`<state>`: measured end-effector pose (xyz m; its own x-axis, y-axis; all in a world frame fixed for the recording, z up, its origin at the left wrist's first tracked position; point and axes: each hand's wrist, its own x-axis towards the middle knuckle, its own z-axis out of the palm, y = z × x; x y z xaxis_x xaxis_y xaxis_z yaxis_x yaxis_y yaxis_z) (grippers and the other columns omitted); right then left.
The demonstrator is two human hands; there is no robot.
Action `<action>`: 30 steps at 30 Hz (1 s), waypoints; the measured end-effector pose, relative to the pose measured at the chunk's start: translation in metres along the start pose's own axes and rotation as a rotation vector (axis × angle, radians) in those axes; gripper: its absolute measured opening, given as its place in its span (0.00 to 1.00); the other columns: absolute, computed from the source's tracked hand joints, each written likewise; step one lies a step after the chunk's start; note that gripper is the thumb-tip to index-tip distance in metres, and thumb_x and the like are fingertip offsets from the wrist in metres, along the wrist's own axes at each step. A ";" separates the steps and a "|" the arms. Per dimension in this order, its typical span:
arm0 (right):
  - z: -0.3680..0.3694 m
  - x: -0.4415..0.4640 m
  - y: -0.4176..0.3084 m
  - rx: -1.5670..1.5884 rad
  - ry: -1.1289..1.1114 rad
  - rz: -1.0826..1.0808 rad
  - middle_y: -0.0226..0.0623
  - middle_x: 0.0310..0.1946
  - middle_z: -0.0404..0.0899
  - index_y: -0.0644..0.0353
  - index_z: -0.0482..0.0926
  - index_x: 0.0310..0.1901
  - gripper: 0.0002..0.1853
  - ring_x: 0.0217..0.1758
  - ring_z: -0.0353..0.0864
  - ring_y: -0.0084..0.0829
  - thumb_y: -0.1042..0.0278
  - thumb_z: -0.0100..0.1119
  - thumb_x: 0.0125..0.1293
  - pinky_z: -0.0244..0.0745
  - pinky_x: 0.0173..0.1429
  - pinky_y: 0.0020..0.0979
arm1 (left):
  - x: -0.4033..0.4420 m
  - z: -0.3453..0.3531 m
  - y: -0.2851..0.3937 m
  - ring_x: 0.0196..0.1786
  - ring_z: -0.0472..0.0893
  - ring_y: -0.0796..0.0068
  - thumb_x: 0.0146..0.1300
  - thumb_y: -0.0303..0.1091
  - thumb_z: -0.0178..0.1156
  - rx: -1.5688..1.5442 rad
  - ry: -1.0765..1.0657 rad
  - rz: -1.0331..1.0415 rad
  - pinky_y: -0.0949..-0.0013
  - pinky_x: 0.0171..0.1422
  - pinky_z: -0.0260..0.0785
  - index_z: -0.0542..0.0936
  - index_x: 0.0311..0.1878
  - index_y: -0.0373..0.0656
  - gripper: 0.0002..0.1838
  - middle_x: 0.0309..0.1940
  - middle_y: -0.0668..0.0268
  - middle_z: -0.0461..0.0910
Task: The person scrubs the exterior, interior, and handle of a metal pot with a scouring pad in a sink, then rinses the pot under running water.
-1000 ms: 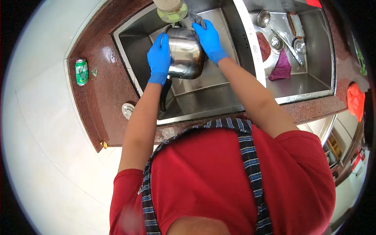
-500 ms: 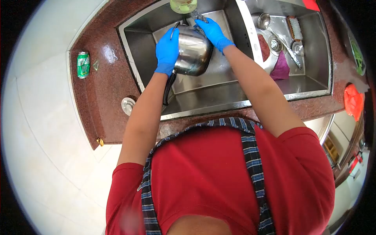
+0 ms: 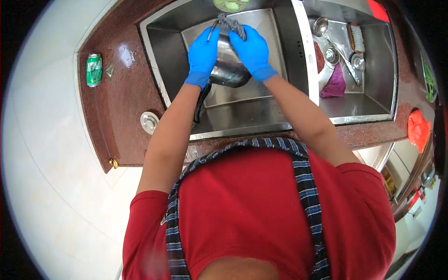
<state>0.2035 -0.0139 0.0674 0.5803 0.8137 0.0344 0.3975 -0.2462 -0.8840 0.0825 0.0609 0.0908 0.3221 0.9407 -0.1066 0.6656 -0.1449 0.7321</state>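
A shiny metal pot [image 3: 229,70] with a black handle [image 3: 201,102] is tilted over the left sink basin [image 3: 242,95]. Gloved in blue, my left hand [image 3: 203,52] grips the pot's rim on its left side. My right hand [image 3: 251,50], also in a blue glove, is closed on a grey scouring pad [image 3: 231,25] at the pot's upper right edge. The pot's opening faces away, so its inside is hidden. A yellow-green round object [image 3: 230,4] shows beyond the pot, cut off by the top of the view.
The right basin holds a ladle [image 3: 321,27], a brush [image 3: 357,38], a purple cloth [image 3: 334,84] and a drain strainer [image 3: 332,56]. A green can [image 3: 94,70] and a metal lid [image 3: 149,122] sit on the left counter; an orange bag [image 3: 418,130] lies at right.
My right hand and the grey pad have moved across the pot's rim toward my left hand, covering more of the pot. The camera view has shifted slightly.
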 end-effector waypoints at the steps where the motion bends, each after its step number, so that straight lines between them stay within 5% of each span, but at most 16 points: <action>1: -0.002 0.008 -0.004 0.041 -0.062 0.118 0.50 0.37 0.79 0.59 0.77 0.45 0.22 0.43 0.78 0.51 0.51 0.60 0.55 0.73 0.49 0.42 | 0.001 -0.002 0.003 0.41 0.80 0.60 0.64 0.48 0.54 -0.044 -0.047 -0.046 0.63 0.47 0.70 0.78 0.51 0.43 0.20 0.38 0.52 0.81; 2: -0.005 0.014 -0.005 0.077 -0.123 0.234 0.51 0.36 0.80 0.58 0.77 0.45 0.23 0.43 0.78 0.51 0.48 0.57 0.57 0.73 0.48 0.43 | 0.002 -0.004 0.007 0.45 0.80 0.72 0.64 0.45 0.56 -0.091 -0.096 -0.091 0.68 0.52 0.69 0.78 0.52 0.40 0.20 0.44 0.56 0.82; 7: 0.000 0.033 0.024 0.079 -0.143 0.251 0.54 0.41 0.79 0.60 0.76 0.49 0.30 0.46 0.77 0.54 0.40 0.52 0.59 0.71 0.51 0.44 | -0.008 -0.013 0.010 0.43 0.79 0.75 0.64 0.45 0.57 -0.170 -0.060 -0.049 0.69 0.51 0.70 0.77 0.54 0.39 0.22 0.42 0.59 0.82; 10: 0.003 0.039 0.030 0.103 -0.182 0.303 0.54 0.42 0.79 0.61 0.76 0.50 0.30 0.48 0.77 0.53 0.40 0.52 0.59 0.71 0.52 0.43 | -0.024 -0.026 -0.006 0.32 0.75 0.77 0.61 0.45 0.60 -0.286 -0.116 -0.101 0.67 0.39 0.69 0.76 0.56 0.42 0.23 0.32 0.62 0.80; 12: -0.001 0.040 0.028 0.107 -0.172 0.302 0.54 0.43 0.79 0.61 0.75 0.51 0.30 0.48 0.77 0.52 0.41 0.52 0.59 0.71 0.52 0.42 | -0.045 -0.038 -0.028 0.33 0.74 0.77 0.62 0.46 0.59 -0.271 -0.279 0.085 0.69 0.41 0.69 0.76 0.54 0.39 0.24 0.32 0.63 0.79; 14: 0.002 0.041 0.035 0.118 -0.156 0.311 0.53 0.44 0.79 0.61 0.75 0.51 0.30 0.49 0.77 0.51 0.41 0.52 0.59 0.70 0.53 0.41 | -0.078 -0.044 -0.065 0.34 0.73 0.79 0.64 0.46 0.57 -0.079 -0.445 -0.134 0.70 0.43 0.68 0.77 0.50 0.35 0.22 0.33 0.64 0.79; 20: -0.013 0.029 0.017 0.292 -0.199 0.360 0.52 0.46 0.78 0.62 0.74 0.53 0.30 0.49 0.77 0.48 0.43 0.54 0.58 0.70 0.54 0.39 | -0.087 -0.021 -0.018 0.32 0.68 0.83 0.67 0.45 0.53 -0.347 -0.178 -0.173 0.72 0.41 0.66 0.79 0.37 0.34 0.19 0.27 0.71 0.75; 25: -0.024 0.008 0.016 0.493 -0.170 0.284 0.50 0.43 0.79 0.63 0.74 0.51 0.29 0.46 0.79 0.42 0.46 0.58 0.58 0.71 0.52 0.36 | -0.085 -0.035 -0.003 0.28 0.67 0.86 0.67 0.46 0.53 -0.568 -0.213 -0.319 0.75 0.34 0.64 0.78 0.34 0.37 0.19 0.23 0.72 0.74; 28: -0.063 -0.015 -0.027 0.533 -0.203 0.304 0.49 0.43 0.79 0.64 0.75 0.49 0.25 0.47 0.78 0.43 0.50 0.60 0.58 0.71 0.52 0.38 | -0.097 -0.049 -0.004 0.24 0.72 0.79 0.68 0.46 0.51 -0.944 -0.340 -0.520 0.73 0.31 0.67 0.79 0.38 0.40 0.17 0.21 0.70 0.74; 29: -0.069 -0.023 -0.036 0.468 -0.266 0.324 0.49 0.43 0.78 0.64 0.75 0.47 0.24 0.47 0.78 0.44 0.53 0.61 0.58 0.71 0.53 0.39 | -0.083 -0.044 -0.057 0.34 0.79 0.70 0.69 0.48 0.50 -1.613 -0.959 -0.194 0.65 0.40 0.73 0.76 0.48 0.40 0.20 0.33 0.62 0.79; 30: -0.068 -0.031 -0.038 0.468 -0.260 0.325 0.49 0.43 0.78 0.64 0.75 0.47 0.24 0.47 0.78 0.44 0.53 0.61 0.58 0.71 0.53 0.39 | -0.090 -0.039 -0.039 0.34 0.79 0.70 0.69 0.48 0.50 -1.612 -0.965 -0.193 0.65 0.40 0.73 0.76 0.48 0.40 0.20 0.33 0.62 0.79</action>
<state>0.2184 -0.0656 0.1317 0.4041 0.8520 -0.3330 -0.1576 -0.2937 -0.9428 0.0009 -0.0064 0.0984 0.9277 0.3520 -0.1245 -0.2634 0.8533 0.4500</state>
